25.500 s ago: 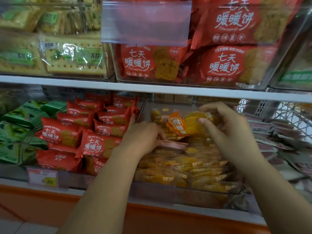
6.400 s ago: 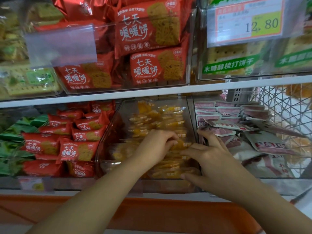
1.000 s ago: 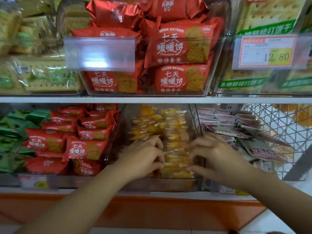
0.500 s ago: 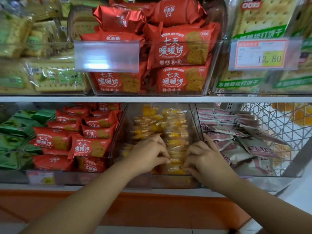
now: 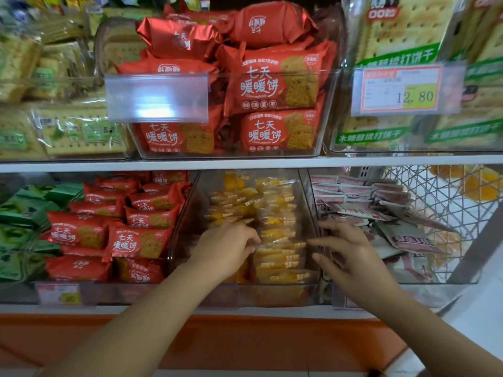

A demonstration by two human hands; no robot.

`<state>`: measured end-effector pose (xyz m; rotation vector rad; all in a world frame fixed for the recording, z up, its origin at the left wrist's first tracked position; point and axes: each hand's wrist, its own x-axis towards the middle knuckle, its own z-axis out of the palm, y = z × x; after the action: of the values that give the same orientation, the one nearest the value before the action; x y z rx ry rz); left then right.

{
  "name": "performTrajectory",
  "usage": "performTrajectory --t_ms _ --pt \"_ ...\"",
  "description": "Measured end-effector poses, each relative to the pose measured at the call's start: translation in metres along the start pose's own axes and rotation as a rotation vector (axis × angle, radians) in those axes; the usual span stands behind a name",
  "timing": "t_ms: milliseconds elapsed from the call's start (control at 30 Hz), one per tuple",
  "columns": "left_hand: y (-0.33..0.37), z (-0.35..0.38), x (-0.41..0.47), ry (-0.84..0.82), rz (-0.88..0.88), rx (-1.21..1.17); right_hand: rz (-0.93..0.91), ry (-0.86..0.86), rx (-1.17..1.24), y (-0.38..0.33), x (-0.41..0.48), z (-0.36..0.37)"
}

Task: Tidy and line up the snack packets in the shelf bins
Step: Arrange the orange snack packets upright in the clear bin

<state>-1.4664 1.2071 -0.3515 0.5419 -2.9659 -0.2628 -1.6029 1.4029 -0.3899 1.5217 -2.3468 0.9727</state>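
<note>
Yellow snack packets (image 5: 277, 221) lie in two rows inside the clear middle bin (image 5: 272, 295) on the lower shelf. My left hand (image 5: 228, 251) is inside this bin, its fingers curled against the left edge of the right-hand row of yellow packets. My right hand (image 5: 351, 254) hovers at the bin's right wall with its fingers spread, over the edge of the pink-and-white packets (image 5: 408, 238) in the neighbouring bin. Those pink-and-white packets lie loose and askew.
Red biscuit packets (image 5: 136, 240) fill the bin to the left, with green packets (image 5: 24, 213) beyond them. The upper shelf (image 5: 245, 161) carries a bin of larger red packets (image 5: 277, 85) and cracker packs behind a 12.80 price tag (image 5: 402, 91). A wire basket (image 5: 449, 202) stands at the right.
My right hand has moved right, off the yellow packets to the bin's right wall, and its fingers have spread. My left hand stays on the yellow packets.
</note>
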Motion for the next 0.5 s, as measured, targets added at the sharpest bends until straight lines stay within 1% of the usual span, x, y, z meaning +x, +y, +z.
performTrajectory --t_ms 100,200,267,333,367,433,500 --pt "0.000 0.002 0.006 -0.002 0.019 0.032 -0.114 -0.010 -0.178 -0.002 0.015 0.001" --pt "-0.002 -0.001 0.007 -0.033 0.049 0.036 -0.179 -0.116 -0.290 -0.008 0.030 0.002" --pt "-0.004 -0.004 0.005 -0.021 0.046 -0.005 -0.131 -0.226 -0.306 -0.015 0.037 -0.001" --pt "-0.004 -0.007 0.000 0.034 0.047 -0.016 -0.075 -0.307 -0.352 -0.018 0.042 -0.004" --pt "-0.003 -0.008 -0.004 0.077 0.054 -0.008 -0.075 -0.320 -0.373 -0.018 0.043 -0.004" --pt "-0.001 -0.011 -0.011 0.141 0.057 -0.009 -0.087 -0.285 -0.354 -0.015 0.042 -0.004" --pt "0.003 -0.013 -0.017 0.114 0.039 -0.018 -0.115 -0.251 -0.339 -0.012 0.041 -0.005"
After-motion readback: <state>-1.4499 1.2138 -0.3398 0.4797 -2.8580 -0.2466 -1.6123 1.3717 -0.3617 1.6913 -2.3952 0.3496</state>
